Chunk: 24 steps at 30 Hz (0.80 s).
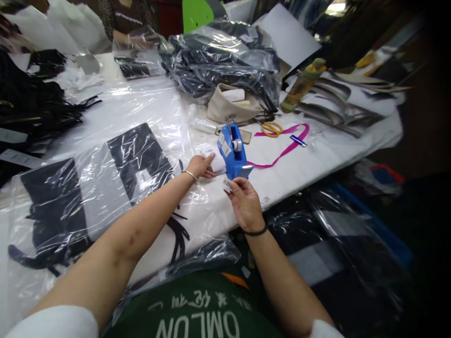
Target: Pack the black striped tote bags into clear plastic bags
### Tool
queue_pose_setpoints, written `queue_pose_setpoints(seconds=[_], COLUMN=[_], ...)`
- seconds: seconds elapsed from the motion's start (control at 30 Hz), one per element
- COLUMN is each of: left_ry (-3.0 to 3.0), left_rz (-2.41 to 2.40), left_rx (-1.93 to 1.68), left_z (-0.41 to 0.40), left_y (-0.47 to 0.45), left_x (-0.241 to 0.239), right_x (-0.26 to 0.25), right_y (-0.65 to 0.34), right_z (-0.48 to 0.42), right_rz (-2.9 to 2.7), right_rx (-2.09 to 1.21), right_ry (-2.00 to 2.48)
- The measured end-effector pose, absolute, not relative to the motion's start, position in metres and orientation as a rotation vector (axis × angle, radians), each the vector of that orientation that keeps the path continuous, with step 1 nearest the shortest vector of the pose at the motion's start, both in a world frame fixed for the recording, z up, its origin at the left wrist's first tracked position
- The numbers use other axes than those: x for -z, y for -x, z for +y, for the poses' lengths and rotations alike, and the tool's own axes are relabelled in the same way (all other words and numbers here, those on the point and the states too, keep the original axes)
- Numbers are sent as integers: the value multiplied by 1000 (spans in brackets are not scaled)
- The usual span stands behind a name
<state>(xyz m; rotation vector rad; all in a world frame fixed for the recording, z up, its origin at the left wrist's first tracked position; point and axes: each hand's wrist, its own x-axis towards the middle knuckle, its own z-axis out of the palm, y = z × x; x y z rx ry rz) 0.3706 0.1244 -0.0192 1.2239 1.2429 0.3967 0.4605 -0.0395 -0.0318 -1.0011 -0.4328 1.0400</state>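
Observation:
My left hand [201,166] reaches out to a piece of white paper [218,162] with faint print, its thumb and fingers closed at the paper's left edge. Between thumb and fingertips, my right hand [248,203] pinches a small white printed label [227,186]. Just beyond it stands a blue tape dispenser [230,152] with a roll in it and stickers on its side. Two dark garments in clear plastic bags [139,157] lie flat to the left of my hands.
Behind the dispenser sit a beige fabric pouch [229,109] and a heap of bagged dark garments [225,61]. Yellow-handled scissors [271,129], a pink ribbon [282,152] and a bottle [303,85] lie to the right. Another person [127,19] is across the table. Bagged goods [327,253] lie below the table's right edge.

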Motion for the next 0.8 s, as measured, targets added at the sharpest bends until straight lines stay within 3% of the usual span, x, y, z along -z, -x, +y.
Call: queue_pose_setpoints(seconds=[0.13, 0.3, 0.4, 0.57, 0.8], left_ry=[-1537, -2067, -2190, -2214, -2275], left_rz=[1238, 1219, 1443, 1889, 2025], left_rx=[-291, -675, -778, -555, -241], left_z=[116, 81, 75, 82, 93], left_y=[-340, -212, -118, 6, 66], left_x=[9, -7, -4, 13, 45], right_x=[26, 10, 0, -20, -5], right_y=[-457, -438, -411, -320, -151], right_z=[-34, -33, -17, 31, 140], right_rz=[-485, -637, -732, -993, -1174], right_rx=[-1051, -1106, -1170, -1346, -1524], right_ry=[1079, 1153, 1148, 1085, 997])
